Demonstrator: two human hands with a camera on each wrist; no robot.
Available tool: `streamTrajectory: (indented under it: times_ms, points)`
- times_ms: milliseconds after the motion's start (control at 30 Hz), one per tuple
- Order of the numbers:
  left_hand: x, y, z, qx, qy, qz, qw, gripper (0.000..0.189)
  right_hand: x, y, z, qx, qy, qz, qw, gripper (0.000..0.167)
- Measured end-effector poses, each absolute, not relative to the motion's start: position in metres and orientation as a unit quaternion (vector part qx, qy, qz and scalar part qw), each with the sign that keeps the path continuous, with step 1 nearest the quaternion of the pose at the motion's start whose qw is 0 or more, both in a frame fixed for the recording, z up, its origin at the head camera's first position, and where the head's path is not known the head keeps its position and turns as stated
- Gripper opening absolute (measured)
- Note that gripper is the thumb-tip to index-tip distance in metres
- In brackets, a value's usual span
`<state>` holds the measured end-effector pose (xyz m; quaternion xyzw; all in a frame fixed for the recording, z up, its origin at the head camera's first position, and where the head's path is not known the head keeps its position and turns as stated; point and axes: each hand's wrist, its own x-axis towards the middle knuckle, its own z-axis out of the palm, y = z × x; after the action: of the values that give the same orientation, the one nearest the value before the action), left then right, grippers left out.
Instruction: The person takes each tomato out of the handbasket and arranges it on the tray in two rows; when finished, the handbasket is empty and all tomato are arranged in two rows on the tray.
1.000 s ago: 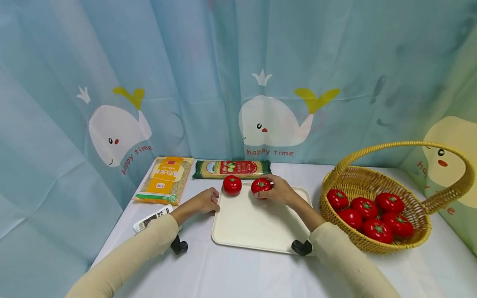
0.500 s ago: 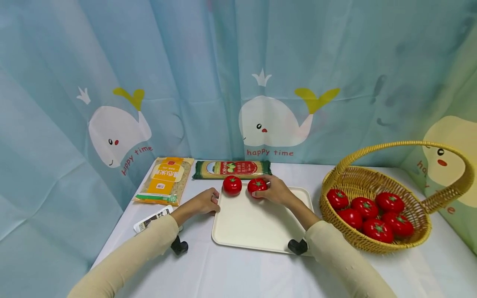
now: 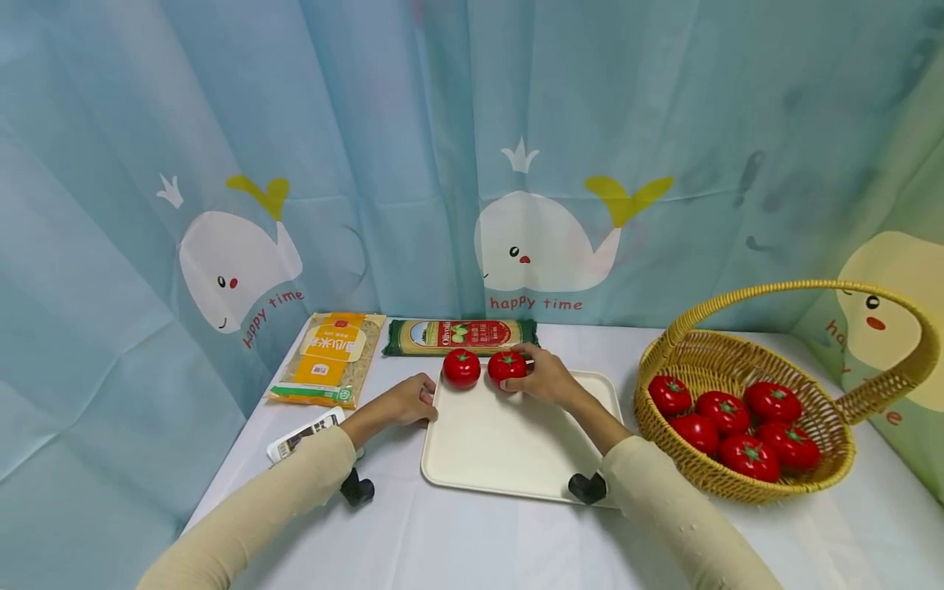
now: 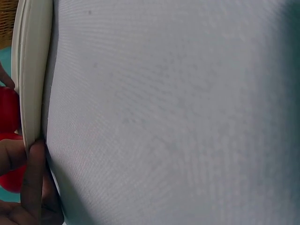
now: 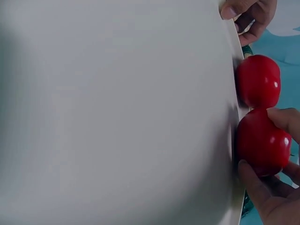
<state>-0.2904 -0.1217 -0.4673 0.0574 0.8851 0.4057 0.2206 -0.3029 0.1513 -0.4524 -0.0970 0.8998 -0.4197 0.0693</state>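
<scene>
A cream rectangular tray lies on the white table. My left hand pinches its left rim, thumb over the edge and fingers below, as the left wrist view shows. At the tray's back left corner sits one red tomato. Just right of it is a second tomato, gripped between the thumb and fingers of my right hand. The two tomatoes stand side by side along the back rim. In the left wrist view they show only partly behind the tray's edge.
A wicker basket with a tall handle holds several tomatoes at the right. Behind the tray lies a spaghetti packet. A yellow grain bag and a white labelled package are at the left. A whale-print curtain hangs behind.
My right hand has moved the tomato left, and slightly back, up beside the first one. My left hand stays on the tray's rim.
</scene>
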Motion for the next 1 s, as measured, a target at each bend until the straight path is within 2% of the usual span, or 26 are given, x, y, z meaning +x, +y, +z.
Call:
streamTrajectory:
  times_ms: [400, 1000]
  points:
    - [-0.2896, -0.1218, -0.4658, 0.061, 0.888, 0.396, 0.224, 0.042, -0.3073, 0.1482, -0.4542, -0.116, 0.894, -0.426, 0.076, 0.067]
    - [-0.2897, -0.1228, -0.4676, 0.062, 0.886, 0.405, 0.216, 0.042, -0.3094, 0.146, -0.4578, -0.114, 0.889, -0.435, 0.088, 0.08]
